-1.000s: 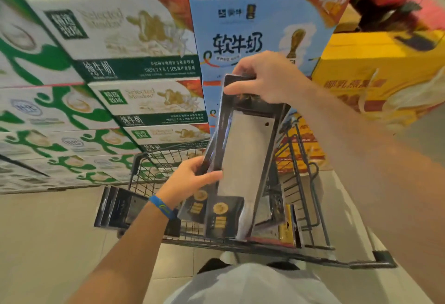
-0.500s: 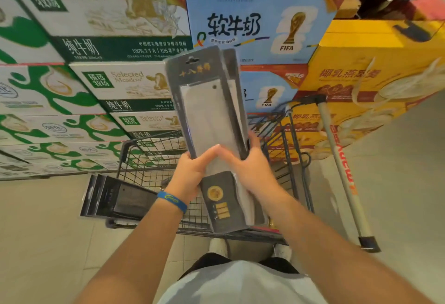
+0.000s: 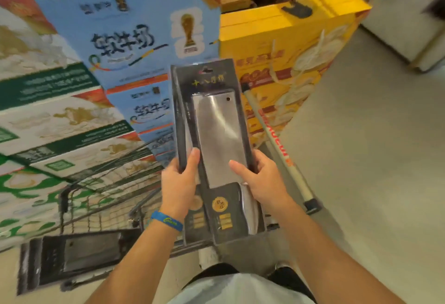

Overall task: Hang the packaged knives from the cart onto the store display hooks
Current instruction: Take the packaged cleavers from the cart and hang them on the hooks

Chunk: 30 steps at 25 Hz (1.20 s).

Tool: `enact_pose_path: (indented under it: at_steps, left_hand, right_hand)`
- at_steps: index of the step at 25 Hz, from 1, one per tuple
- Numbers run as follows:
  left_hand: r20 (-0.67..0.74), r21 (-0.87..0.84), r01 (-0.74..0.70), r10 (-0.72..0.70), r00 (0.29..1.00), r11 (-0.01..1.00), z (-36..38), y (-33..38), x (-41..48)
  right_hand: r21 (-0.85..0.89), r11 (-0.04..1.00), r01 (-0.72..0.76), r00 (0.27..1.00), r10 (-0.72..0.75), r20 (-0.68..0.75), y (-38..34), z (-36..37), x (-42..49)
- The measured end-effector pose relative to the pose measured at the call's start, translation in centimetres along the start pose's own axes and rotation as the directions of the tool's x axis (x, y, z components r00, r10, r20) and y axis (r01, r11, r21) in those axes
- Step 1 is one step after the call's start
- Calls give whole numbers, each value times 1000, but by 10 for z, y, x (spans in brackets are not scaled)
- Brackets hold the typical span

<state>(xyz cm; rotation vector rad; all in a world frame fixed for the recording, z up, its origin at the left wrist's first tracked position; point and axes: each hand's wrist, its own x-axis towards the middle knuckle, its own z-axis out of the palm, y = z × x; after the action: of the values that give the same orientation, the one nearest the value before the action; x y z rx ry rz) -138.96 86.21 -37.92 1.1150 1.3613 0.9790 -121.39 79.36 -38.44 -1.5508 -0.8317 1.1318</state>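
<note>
Packaged knives [image 3: 216, 125] have swung toward the yellow boxes [image 3: 277, 38]. Left grip [image 3: 179, 183] and right grip [image 3: 262, 181] clasp their sides.

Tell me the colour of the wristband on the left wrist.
Blue wristband with a yellowish logo, seen in the head view.

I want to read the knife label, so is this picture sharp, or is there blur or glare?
Head view: the packaged cleaver is fairly sharp, with soft glare streaks across it; head view too: the milk cartons at left and the cart smear with motion blur.
</note>
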Motion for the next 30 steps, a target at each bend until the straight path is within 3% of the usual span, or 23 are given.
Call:
enact_pose_path:
  at_steps: [3,5,8,10,14,19,24,30]
  left_hand:
    - [95,129,-145,133,986,981,54,25,-6]
    - [134,141,-188,170,976,972,99,42,-17]
    - [255,107,-203,171,952,973,165,58,-42]
    - [386,99,-252,197,901,963,217,69,-74]
    - [584,37,-289,214,783,957,334,96,-143]
    - [728,31,-343,214,651,939,472,124,-231]
    - [905,-38,-381,194,380,924,601,136,-309]
    - [991,-128,-351,137,0,928,732,123,-413]
  right_hand:
    - [16,1000,23,992,-21,-128,-15,-55,-12]
    - [6,999,50,948,-45,-314,-26,-108,-27]
    - [91,993,71,753,7,-658,-35,-208,-58]
    - [154,984,87,610,70,-790,-33,-281,-91]
    - [135,988,78,452,86,-888,-30,-394,-167]
    - [101,988,119,178,79,-981,-27,-496,-262]
    - [73,984,165,-86,88,-992,-12,-552,-331]
    - [98,986,134,-533,155,-832,-12,-624,-403]
